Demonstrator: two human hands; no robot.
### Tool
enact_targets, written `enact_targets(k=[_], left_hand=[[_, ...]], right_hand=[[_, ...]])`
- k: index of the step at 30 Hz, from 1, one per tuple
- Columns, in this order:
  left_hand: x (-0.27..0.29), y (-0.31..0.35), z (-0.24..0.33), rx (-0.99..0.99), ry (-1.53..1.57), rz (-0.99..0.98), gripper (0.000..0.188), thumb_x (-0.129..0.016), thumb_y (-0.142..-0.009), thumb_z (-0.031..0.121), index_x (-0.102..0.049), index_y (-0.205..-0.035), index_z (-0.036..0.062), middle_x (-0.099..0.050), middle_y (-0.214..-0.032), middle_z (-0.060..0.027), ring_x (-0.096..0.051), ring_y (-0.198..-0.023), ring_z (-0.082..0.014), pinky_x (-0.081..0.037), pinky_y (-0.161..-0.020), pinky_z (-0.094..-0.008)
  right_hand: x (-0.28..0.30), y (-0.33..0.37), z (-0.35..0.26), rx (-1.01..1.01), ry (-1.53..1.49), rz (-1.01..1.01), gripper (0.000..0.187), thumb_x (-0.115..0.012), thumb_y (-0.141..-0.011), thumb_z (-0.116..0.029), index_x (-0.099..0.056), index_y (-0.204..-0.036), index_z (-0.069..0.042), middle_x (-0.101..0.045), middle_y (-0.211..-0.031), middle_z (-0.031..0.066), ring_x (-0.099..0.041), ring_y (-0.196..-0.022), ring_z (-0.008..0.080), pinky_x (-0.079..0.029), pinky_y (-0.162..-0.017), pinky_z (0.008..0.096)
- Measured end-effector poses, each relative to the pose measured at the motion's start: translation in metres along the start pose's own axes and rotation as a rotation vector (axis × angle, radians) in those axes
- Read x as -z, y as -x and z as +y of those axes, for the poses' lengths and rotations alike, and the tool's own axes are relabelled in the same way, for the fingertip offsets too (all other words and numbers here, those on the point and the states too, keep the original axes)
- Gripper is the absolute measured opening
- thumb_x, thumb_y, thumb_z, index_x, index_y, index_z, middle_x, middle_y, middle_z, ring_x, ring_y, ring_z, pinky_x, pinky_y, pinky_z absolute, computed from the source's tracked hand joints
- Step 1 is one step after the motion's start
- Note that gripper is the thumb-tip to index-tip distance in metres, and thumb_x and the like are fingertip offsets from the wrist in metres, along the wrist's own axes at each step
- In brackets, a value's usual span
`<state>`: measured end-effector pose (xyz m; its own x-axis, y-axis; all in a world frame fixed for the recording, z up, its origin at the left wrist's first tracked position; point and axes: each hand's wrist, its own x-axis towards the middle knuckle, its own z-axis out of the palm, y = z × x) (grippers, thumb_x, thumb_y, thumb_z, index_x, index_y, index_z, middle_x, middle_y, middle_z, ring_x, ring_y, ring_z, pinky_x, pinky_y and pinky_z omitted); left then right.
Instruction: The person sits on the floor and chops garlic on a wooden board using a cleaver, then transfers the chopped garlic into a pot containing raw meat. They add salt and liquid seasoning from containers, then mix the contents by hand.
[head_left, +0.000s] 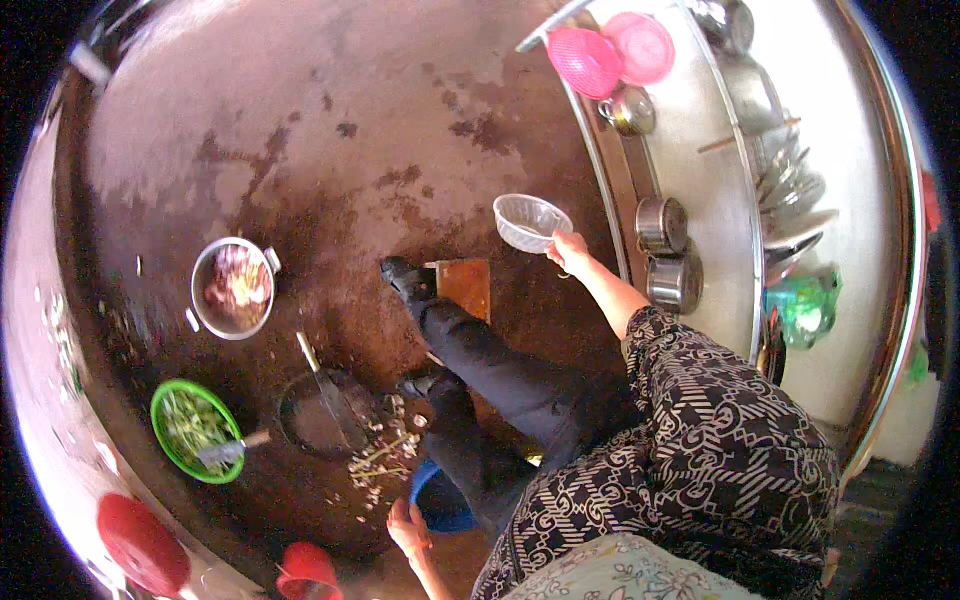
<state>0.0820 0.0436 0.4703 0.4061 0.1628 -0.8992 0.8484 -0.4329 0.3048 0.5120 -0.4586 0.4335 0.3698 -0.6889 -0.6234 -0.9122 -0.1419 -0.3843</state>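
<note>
My right hand (568, 254) is stretched out ahead and closed on the rim of a clear plastic bowl (533, 222), held above the floor near the shelf rack. My left hand (407, 527) hangs low beside a blue tub (440, 500). Its fingers are loosely bent and apart, and nothing shows in them; whether they touch the tub's rim I cannot tell. Just ahead of that hand, pale peelings (385, 455) lie scattered beside a large knife (338, 400) with a light handle. Part of the blue tub is hidden by my leg.
A metal pot (197, 290) with chopped food stands at left. Below it sits a green basket (158, 425) of leafy greens with a cleaver (222, 452) across it. Red containers (145, 545) are lower left. Metal pots (675, 283) line the shelf rack (745, 170) at right. A wooden block (463, 287) lies by my foot.
</note>
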Motion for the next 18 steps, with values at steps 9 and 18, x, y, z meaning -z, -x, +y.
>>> enact_targets(k=[9,18], left_hand=[[0.075,-0.001,-0.004,0.101,0.237,-0.060,0.035,-0.070,-0.084,0.014,-0.064,-0.113,-0.0044,-0.071,-0.099,-0.0141,-0.068,-0.085,-0.0184,-0.054,-0.077,-0.0326],[0.166,-0.080,0.124,0.062,0.233,-0.124,0.028,-0.067,-0.087,0.012,-0.065,-0.109,-0.0036,-0.070,-0.093,-0.0093,-0.065,-0.081,-0.0149,-0.052,-0.077,-0.0314]], right_hand=[[0.075,-0.094,-0.012,-0.064,-0.585,0.171,0.032,-0.057,-0.094,-0.030,-0.054,-0.109,-0.002,-0.062,-0.074,0.0112,-0.059,-0.053,0.0218,-0.053,-0.047,0.0287],[0.195,-0.162,-0.119,-0.161,-0.933,0.322,0.067,-0.032,-0.094,-0.061,-0.063,-0.092,-0.002,-0.069,-0.075,0.0058,-0.057,-0.051,0.0114,-0.041,-0.040,0.0173]])
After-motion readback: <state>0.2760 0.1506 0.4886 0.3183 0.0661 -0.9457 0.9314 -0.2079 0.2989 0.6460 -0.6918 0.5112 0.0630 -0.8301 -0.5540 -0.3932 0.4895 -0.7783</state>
